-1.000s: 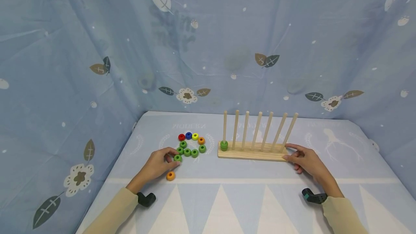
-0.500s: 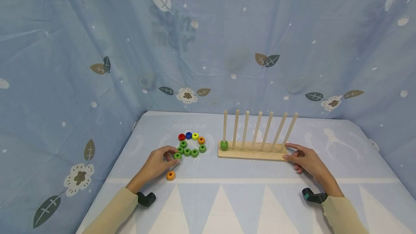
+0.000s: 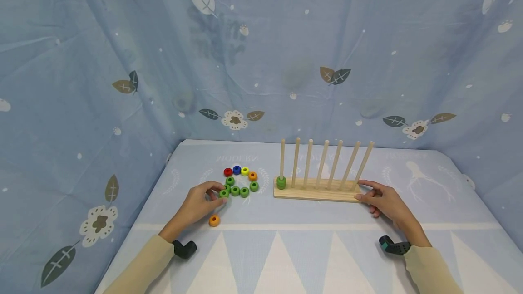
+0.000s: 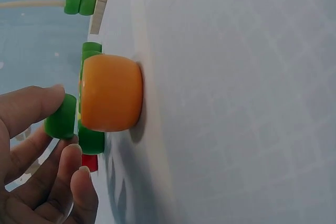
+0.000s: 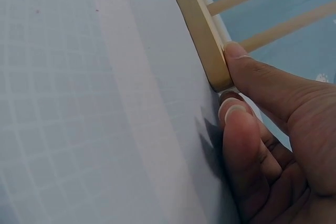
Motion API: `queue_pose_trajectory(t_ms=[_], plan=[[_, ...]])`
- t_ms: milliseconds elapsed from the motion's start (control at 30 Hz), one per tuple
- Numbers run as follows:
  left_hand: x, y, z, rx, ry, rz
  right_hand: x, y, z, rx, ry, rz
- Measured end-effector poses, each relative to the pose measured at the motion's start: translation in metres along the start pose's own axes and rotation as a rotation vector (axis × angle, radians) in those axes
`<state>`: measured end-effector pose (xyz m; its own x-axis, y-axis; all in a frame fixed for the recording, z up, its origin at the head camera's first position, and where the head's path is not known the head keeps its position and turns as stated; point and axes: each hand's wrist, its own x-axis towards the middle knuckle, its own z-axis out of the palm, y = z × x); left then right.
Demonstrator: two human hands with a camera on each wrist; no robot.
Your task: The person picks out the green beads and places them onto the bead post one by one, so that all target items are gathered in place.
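Observation:
My left hand (image 3: 200, 203) pinches a green wooden bead (image 4: 62, 117) between thumb and fingers. In the left wrist view that bead is off the table, above and behind an orange bead (image 4: 112, 94) that lies nearer the camera. At the right, my right hand (image 3: 386, 203) grips the end of a wooden peg rack (image 3: 316, 195), its thumb (image 5: 244, 64) on the top of the base. Several upright pegs stand on the rack. Two stacked green beads (image 3: 281, 183) sit at the foot of the leftmost peg; the other pegs are bare.
Beyond my left hand lies a loose ring of beads: several green ones (image 3: 244, 192), a red (image 3: 228, 172), a blue (image 3: 237, 170), a yellow (image 3: 245, 171) and another orange one (image 3: 253, 176). A patterned blue cloth (image 3: 261, 58) hangs behind the table.
The green bead in my left hand has shifted slightly away from me, toward the bead ring. My right hand and the peg rack have stayed put.

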<state>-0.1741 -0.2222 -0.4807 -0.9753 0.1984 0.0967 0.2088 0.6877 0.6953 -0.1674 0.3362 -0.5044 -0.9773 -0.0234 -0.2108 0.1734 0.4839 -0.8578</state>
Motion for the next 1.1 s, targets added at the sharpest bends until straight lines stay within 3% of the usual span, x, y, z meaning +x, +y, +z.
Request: queue_pose_trajectory(t_ms=[733,1100], plan=[[0.001,0.006,0.001,-0.048,0.003,0.058,-0.001,-0.003,0.002,0.0,0.001,0.011],[0.005,0.013,0.003,-0.071,-0.02,0.048,-0.001,-0.003,0.001,-0.004,-0.001,0.007]])
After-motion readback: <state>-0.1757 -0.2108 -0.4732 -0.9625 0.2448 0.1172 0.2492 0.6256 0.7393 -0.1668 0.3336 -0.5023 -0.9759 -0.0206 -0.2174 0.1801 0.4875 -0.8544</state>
